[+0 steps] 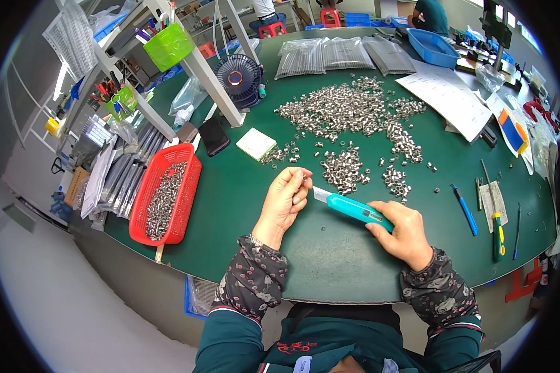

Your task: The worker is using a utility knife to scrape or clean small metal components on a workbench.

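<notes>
My left hand pinches a small metal ring between thumb and fingertips, mostly hidden by them. In my right hand is a teal utility knife, its handle gripped from the right. The knife's blade is out and points left, close to the fingers of my left hand. Both hands are above the green table. Just beyond the knife lies a small heap of metal rings, and behind it spreads a much larger pile of metal rings.
At left stands a red basket with many metal pieces. A phone, a notepad and a fan are by the shelf post. To the right lie a blue pen-like tool and a green-yellow screwdriver. People sit farther back.
</notes>
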Motion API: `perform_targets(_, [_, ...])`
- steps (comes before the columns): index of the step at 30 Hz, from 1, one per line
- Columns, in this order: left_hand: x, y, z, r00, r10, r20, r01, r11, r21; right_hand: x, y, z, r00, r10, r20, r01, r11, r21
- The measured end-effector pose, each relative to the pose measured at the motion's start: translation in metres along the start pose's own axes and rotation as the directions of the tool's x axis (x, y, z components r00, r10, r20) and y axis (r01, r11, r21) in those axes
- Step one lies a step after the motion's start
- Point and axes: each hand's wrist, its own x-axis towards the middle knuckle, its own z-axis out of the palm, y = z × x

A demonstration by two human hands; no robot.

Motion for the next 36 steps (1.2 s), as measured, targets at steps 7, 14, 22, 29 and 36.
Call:
perform_targets(7, [-0.001,0.001,0.000,0.999,-0.002,0.033,0.002,1.000,0.007,0.001,0.003,-0.001,0.999,0.047,-0.020,-0.045,0.997,0.062])
perform_targets(14, [-0.002,0.000,0.003,0.997,-0.030,0.073,0.029,0.999,0.020,0.001,0.006,0.001,0.996,0.086,0.020,-0.088,0.985,0.150])
perform_targets(22, [-0.002,-0.002,0.000,0.997,-0.040,0.073,0.029,0.989,0.145,0.002,0.008,-0.002,0.985,0.126,0.120,-0.154,0.951,0.267])
perform_targets(29, [-0.003,-0.002,-0.005,0.989,-0.145,0.017,0.143,0.988,0.061,0.005,0.000,-0.005,0.991,-0.088,-0.103,0.091,0.995,0.030])
perform_targets(36, [-0.003,0.001,0.003,0.993,-0.114,0.014,0.114,0.993,0.023,0.005,0.008,0.000,0.990,-0.011,-0.140,0.029,0.992,0.125])
